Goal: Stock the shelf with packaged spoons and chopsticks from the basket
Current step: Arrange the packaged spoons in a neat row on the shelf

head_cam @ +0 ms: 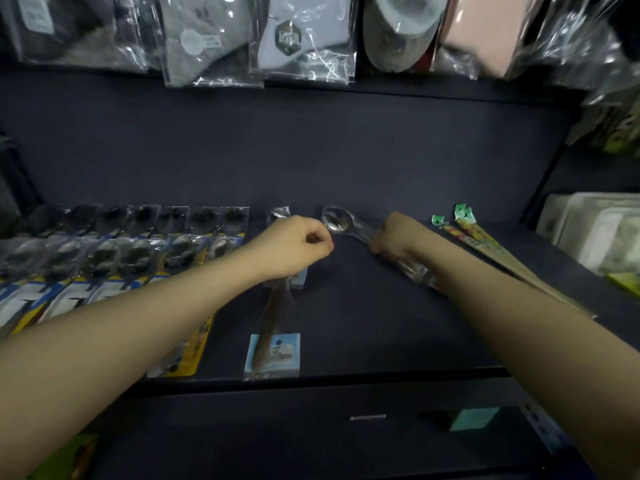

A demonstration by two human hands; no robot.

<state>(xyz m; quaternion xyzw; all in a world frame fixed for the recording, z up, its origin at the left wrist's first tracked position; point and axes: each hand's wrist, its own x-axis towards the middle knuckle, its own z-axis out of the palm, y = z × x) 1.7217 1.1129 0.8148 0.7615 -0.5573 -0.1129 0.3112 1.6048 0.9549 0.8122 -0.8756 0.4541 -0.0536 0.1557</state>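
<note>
A dark shelf carries the goods. My right hand grips the handle of a clear-wrapped metal spoon lying slanted on the shelf, bowl toward the back. My left hand is curled, its fingertips pinching the wrapper by that spoon's bowl. Under my left wrist lies another packaged spoon with a light-blue card. A row of several spoon packs on yellow-and-blue cards fills the left side. Packaged chopsticks with green tags lie at the right. The basket is out of view.
Bagged socks and fabric items hang above the shelf. Pale stacked packages sit at the far right. A teal box shows below the shelf's front edge. Bare shelf lies between the blue-card spoon and the chopsticks.
</note>
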